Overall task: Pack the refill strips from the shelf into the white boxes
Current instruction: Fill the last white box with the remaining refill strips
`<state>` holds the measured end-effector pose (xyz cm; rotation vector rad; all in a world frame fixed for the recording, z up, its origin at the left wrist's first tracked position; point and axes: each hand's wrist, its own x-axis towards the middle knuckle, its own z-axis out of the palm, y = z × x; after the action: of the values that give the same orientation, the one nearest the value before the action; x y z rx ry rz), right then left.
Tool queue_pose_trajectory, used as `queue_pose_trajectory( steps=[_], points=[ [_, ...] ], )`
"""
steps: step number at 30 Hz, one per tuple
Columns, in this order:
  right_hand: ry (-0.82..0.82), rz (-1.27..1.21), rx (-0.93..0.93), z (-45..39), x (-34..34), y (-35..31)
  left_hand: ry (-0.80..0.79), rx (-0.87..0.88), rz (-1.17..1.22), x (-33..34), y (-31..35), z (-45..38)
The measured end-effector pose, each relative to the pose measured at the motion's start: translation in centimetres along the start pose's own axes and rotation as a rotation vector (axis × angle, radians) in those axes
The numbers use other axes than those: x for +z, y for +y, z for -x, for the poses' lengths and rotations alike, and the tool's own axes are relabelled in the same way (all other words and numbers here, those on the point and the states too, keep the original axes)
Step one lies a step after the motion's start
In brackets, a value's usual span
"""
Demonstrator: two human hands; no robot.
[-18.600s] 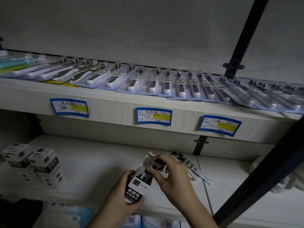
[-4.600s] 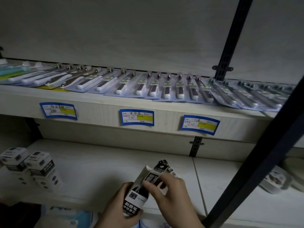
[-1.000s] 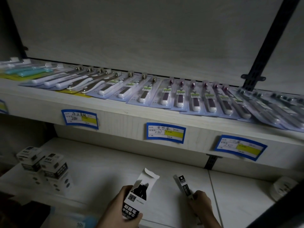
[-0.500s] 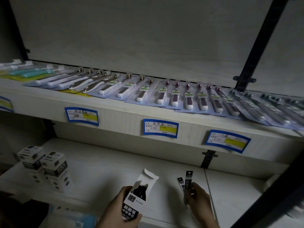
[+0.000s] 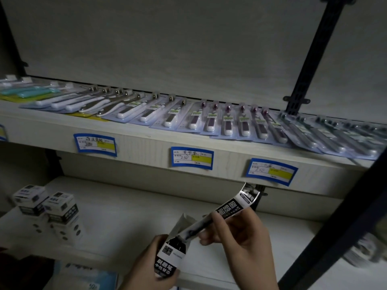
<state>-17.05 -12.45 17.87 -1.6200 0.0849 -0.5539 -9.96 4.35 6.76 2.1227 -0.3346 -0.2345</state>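
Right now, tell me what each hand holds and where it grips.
Left hand grips the white box around its lower body. Right hand pinches a refill strip near its middle, lower end at the box's open top.

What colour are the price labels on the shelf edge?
Blue-bordered price labels, white with a yellow patch, clearest in the head view.

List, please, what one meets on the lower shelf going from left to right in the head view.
Two stacked white-and-black small boxes → left hand holding the open white box → long black-and-white refill strip → right hand pinching it.
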Motion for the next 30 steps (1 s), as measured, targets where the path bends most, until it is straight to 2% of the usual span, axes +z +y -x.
queue_pose_trajectory(
  steps=[4,10,13,18,24,28,30],
  points=[
    [-0.008,0.185,-0.022,0.2,0.8,1.0,0.000,0.042,0.016,0.0,0.9,0.3],
    [-0.073,0.256,0.072,0.0,0.4,1.2,0.027,0.034,0.082,-0.3,0.6,0.9],
    [-0.114,0.349,0.045,-0.2,0.3,1.9,0.023,0.032,0.102,-0.1,0.2,1.0],
    [-0.129,0.281,0.064,-0.3,0.4,2.1,0.011,0.070,0.132,0.0,-0.3,0.8],
    [-0.176,0.443,-0.157,0.2,1.3,4.4,-0.032,0.044,0.156,0.4,-1.1,0.3],
    [-0.006,0.349,-0.241,0.1,1.1,4.1,-0.010,0.058,0.114,0.3,-0.3,0.5],
    [0.000,0.321,-0.209,-0.3,0.8,4.2,-0.027,0.042,0.106,0.2,-0.1,0.4]
  ],
)
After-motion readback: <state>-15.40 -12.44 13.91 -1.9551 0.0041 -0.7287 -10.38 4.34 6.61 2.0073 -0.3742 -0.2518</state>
